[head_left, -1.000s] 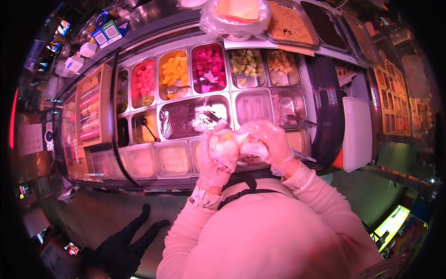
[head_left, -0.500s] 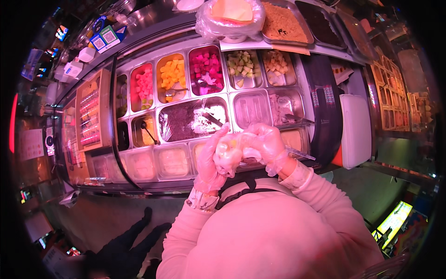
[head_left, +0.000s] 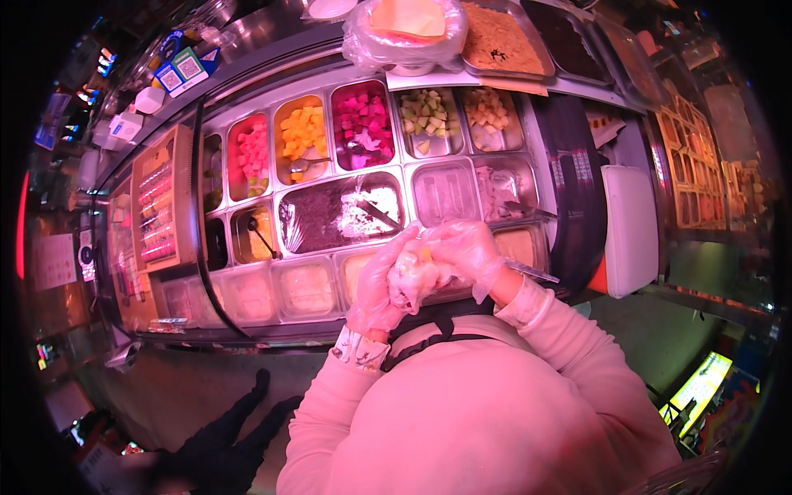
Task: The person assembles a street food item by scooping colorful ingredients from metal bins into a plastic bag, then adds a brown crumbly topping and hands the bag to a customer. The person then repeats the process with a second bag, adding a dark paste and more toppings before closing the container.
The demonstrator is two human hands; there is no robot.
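Observation:
Both hands wear clear plastic gloves and meet in front of my chest, over the near edge of the counter. My left hand (head_left: 374,290) cups a soft, whitish filled dough wrapper (head_left: 412,279) from the left. Something dark shows at its lower side and a bit of yellow near its top. My right hand (head_left: 472,252) is closed with bent fingers on the wrapper's upper right edge. Just beyond the hands is a wide metal pan (head_left: 322,216) of dark crumbs and white powder, a utensil resting in it. A clear-walled tub (head_left: 447,194) sits beyond my right hand.
Across the counter stand pans of pink cubes (head_left: 252,147), yellow cubes (head_left: 303,130), magenta cubes (head_left: 363,120) and pale green cubes (head_left: 427,115). Pale tubs (head_left: 307,287) line the near edge. A bag-lined bowl (head_left: 400,58) stands at the back. A person's dark-clothed legs (head_left: 235,437) show lower left.
My right fingers have drawn in toward the wrapper's top, and the wrapper looks more gathered, its dark part more exposed. My left hand still cups it.

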